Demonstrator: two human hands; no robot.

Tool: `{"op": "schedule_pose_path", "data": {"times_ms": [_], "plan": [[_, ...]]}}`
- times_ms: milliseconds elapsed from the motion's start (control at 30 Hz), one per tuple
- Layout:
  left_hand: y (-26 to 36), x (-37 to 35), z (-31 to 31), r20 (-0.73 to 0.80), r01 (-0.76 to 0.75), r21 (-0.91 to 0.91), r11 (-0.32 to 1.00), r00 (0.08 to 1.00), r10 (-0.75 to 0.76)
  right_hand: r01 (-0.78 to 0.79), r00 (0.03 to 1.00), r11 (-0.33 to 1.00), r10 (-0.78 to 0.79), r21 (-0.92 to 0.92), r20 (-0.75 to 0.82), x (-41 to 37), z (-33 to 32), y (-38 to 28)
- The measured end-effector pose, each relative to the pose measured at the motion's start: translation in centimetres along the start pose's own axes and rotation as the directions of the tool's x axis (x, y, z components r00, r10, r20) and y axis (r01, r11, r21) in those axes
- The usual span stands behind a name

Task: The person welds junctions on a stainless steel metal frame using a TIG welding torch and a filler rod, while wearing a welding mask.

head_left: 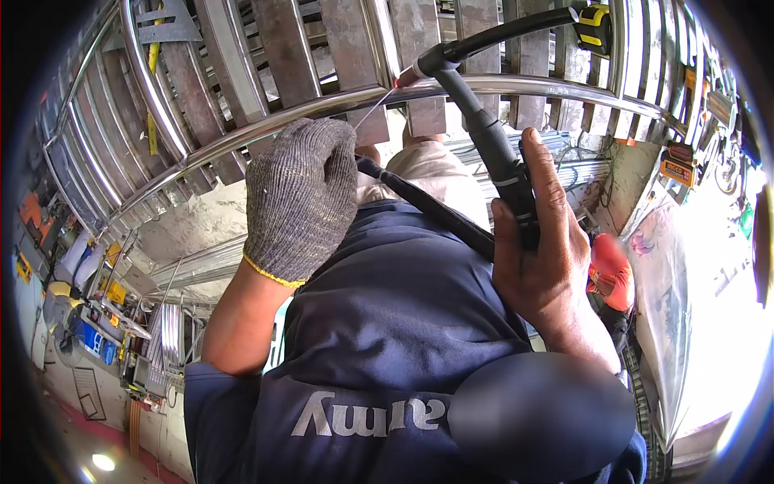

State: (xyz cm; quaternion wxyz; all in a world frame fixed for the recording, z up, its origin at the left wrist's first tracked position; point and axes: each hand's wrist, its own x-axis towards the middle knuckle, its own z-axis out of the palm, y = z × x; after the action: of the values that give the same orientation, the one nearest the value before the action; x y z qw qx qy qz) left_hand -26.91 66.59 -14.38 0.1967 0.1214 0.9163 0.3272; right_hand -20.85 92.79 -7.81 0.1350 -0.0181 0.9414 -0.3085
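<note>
I read the right hand (552, 242) grasping the torch (493, 139), its axis slanting forward-left toward the curved tube (532, 85); the gloved left hand (300, 198), apparently nearer, clenches the thin rod (374, 108).

A grey knitted glove (300, 194) covers the left hand — its yellow edge (274, 279) sits behind the fingers, at the wrist. Further behind them, the dark blue shirt (395, 306) has short sleeves (218, 403) — and pale letters (359, 427).
</note>
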Motion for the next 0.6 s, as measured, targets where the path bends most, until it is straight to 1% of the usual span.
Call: {"op": "schedule_pose_path", "data": {"times_ms": [100, 167, 200, 300, 333, 400, 533, 600], "plan": [[-0.04, -0.03, 0.02, -0.008, -0.007, -0.002, 1.0, 1.0, 0.007, -0.026, 0.998, 0.999, 0.027, -0.028, 0.048, -0.14, -0.2, -0.17], [0.0, 0.15, -0.47, 0.078, -0.094, 0.146, 0.985, 0.993, 0.083, -0.04, 0.997, 0.999, 0.041, -0.031, 0.06, -0.24, -0.23, -0.27], [-0.16, 0.07, -0.35, 0.071, -0.11, 0.154, 0.982, 0.992, 0.1, -0.038, 0.998, 0.999, 0.039, -0.023, 0.052, -0.25, -0.19, -0.28], [-0.01, 0.04, 0.06, -0.012, -0.027, -0.005, 1.0, 1.0, 0.027, 0.0, 1.0, 1.0, 0.0, 0.011, -0.009, -0.22, 0.21, -0.02], [-0.18, 0.01, 0.21, -0.035, -0.047, -0.011, 0.999, 0.998, 0.047, 0.009, 1.0, 1.0, -0.008, 0.016, -0.02, -0.23, 0.25, -0.01], [-0.08, 0.01, 0.13, -0.026, -0.033, -0.001, 0.999, 0.999, 0.033, 0.017, 0.999, 1.0, -0.016, 0.017, -0.03, -0.23, 0.29, 0.02], [0.09, -0.04, 0.06, -0.013, -0.002, -0.007, 1.0, 1.0, 0.002, -0.081, 0.997, 0.995, 0.08, 0.049, 0.022, -0.62, 0.19, -0.15], [0.1, 0.04, 0.03, -0.018, -0.021, -0.003, 1.0, 1.0, 0.021, -0.111, 0.993, 0.992, 0.109, 0.055, 0.038, -0.69, 0.17, -0.22]]}}
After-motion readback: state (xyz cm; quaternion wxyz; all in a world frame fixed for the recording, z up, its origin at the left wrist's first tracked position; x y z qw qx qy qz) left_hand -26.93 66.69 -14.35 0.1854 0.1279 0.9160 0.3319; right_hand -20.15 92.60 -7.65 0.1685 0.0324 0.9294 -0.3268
